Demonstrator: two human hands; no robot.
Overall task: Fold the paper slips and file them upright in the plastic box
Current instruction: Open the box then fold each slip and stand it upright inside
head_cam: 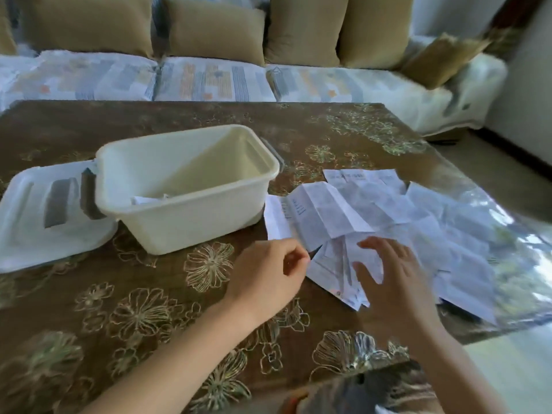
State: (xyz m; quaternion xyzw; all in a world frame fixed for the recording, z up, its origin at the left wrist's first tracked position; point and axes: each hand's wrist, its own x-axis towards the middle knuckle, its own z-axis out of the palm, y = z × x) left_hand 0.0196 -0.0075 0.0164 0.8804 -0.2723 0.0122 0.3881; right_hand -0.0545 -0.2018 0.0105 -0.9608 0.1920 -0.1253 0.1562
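A cream plastic box [191, 216] stands open on the table at centre left, with a little white paper [143, 199] low inside it. Several white printed paper slips [388, 216] lie spread to its right. My left hand [268, 276] is just left of the nearest slip [331, 264], fingers curled, its fingertips at the slip's left corner. My right hand [391, 273] hovers over that slip with fingers spread and straight, thumb at its lower edge.
The box's white lid [35, 234] lies flat to the left of the box. A brown floral cloth under clear plastic covers the table [134, 309]. A sofa [209, 79] with tan cushions runs behind the table. The table's right edge is close to the slips.
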